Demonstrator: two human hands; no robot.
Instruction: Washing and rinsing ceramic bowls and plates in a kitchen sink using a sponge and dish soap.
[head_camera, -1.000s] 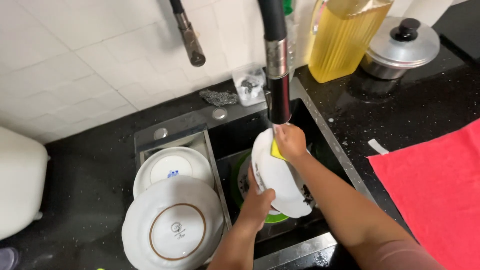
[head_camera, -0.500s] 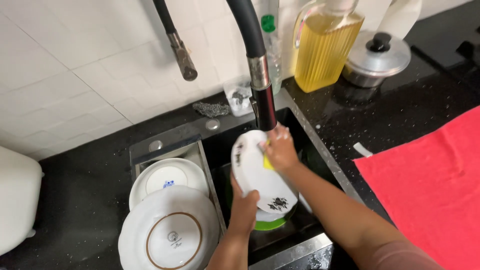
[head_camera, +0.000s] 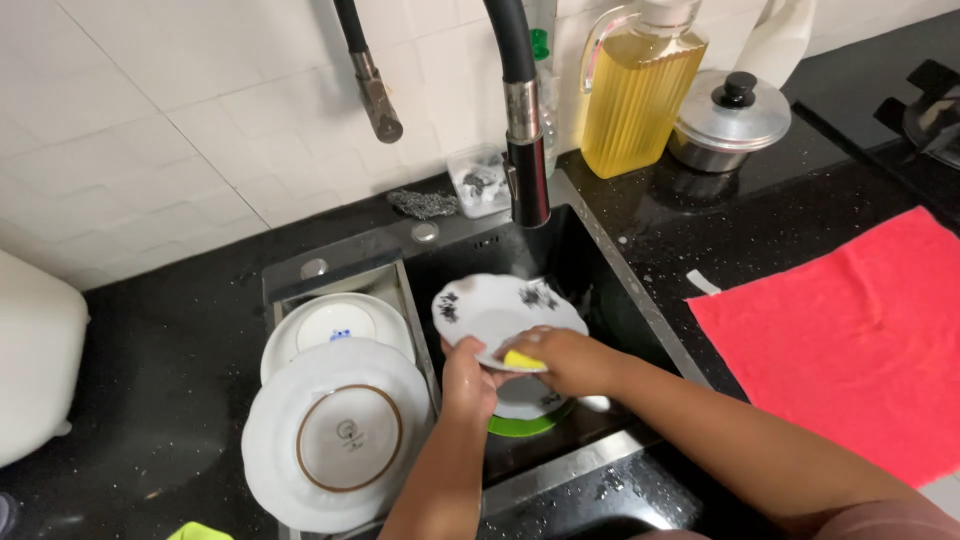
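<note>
Since the earlier frames, the white patterned plate (head_camera: 505, 312) has been tipped from a steep, nearly upright tilt under the tap to a flatter attitude, its face turned upward, and it has been brought lower over the black sink (head_camera: 590, 270). The plate is held above the basin, below and slightly left of the black faucet spout (head_camera: 527, 165). Its near rim is pinched by the left hand (head_camera: 468, 375), whose fingers are closed around the edge. A yellow sponge (head_camera: 523, 360) is pressed against the same near rim by the right hand (head_camera: 570, 360), the fingers being curled shut over it. Beneath the plate, further dishes are seen in the basin, among them a green-rimmed one (head_camera: 525, 425). To the left of the basin, two white plates are stacked on a drainer: a large plate with a brown ring (head_camera: 340, 435) in front and a smaller plate with a blue mark (head_camera: 335, 322) behind. A red cloth (head_camera: 860, 330) is spread on the dark counter to the right, and behind the sink a bottle of yellow liquid (head_camera: 635, 95) and a lidded metal pot (head_camera: 730, 120) are placed.
</note>
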